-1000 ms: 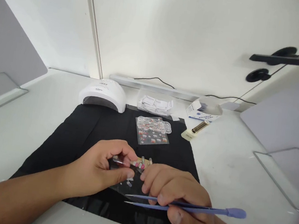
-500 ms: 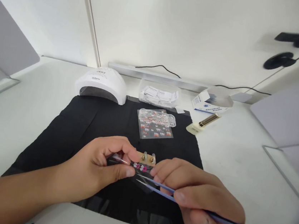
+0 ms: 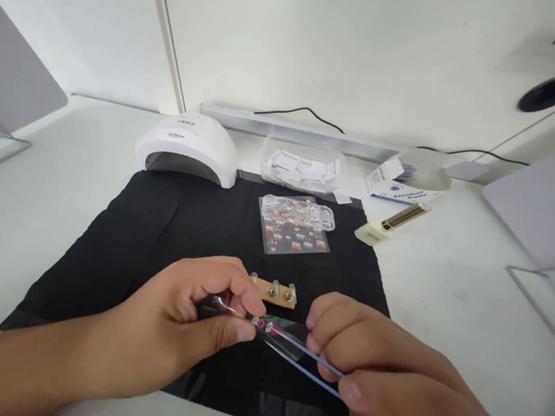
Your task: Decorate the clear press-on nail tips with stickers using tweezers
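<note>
My left hand [image 3: 194,322] pinches a clear sticker sheet [image 3: 293,330] between thumb and fingers; pink and white designs show just past the fingertips. My right hand [image 3: 389,368] grips blue tweezers [image 3: 322,367], whose tips are parted and lie close to the pink designs. Whether the tips touch the sheet I cannot tell. Just beyond the hands, a tan strip [image 3: 280,294] carries small gold mounts with clear nail tips standing on it; its left end is hidden by my left fingers.
A black cloth [image 3: 156,221] covers the table's middle. On it lie a patterned sticker sheet [image 3: 296,243] and a clear case [image 3: 326,218]. Behind stand a white nail lamp [image 3: 189,148], a clear box of packets [image 3: 302,167] and an alcohol pad box [image 3: 405,182]. A gold-capped bottle [image 3: 390,224] lies at right.
My right hand has moved right and a little down, away from the tan strip. The tweezers' tips have come up to the pink designs. The view has shifted slightly.
</note>
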`<state>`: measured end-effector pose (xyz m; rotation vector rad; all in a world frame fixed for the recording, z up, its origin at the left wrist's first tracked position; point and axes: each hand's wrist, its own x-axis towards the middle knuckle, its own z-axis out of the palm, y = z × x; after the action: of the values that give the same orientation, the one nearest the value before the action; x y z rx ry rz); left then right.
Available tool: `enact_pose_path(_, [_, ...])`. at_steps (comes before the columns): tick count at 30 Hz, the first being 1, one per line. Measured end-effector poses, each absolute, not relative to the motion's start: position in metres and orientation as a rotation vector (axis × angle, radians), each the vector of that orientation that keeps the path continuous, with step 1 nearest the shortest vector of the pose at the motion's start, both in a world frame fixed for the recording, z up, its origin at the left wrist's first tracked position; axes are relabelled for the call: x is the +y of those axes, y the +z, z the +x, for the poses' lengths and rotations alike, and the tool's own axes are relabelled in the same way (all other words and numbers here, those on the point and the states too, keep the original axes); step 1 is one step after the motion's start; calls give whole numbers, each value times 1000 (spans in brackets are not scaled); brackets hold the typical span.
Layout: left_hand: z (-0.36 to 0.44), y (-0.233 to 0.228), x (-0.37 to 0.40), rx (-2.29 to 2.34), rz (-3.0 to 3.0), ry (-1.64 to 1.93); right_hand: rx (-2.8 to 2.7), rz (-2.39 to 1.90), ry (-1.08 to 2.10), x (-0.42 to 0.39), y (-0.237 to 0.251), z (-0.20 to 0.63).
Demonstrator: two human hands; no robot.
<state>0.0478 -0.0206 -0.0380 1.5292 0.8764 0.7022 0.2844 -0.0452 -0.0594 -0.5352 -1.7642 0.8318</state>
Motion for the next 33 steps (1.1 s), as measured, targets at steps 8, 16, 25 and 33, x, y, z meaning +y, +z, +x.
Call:
enact_pose_path(8, [50,-36,-23,860,1473,680,-1801,-525,878,-39,-57,284])
enact_pose_path(16, [51,-33,-25,869,1381,652,-1789,-536,963,-40,-58,286])
enact_pose_path(25, [49,-30,-24,873,1538,667,-1772,-554,1001,-36,-52,284])
enact_pose_path(33, [47,-34,-23,805,1523,665,-1741,-496,1056,-31,-48,282])
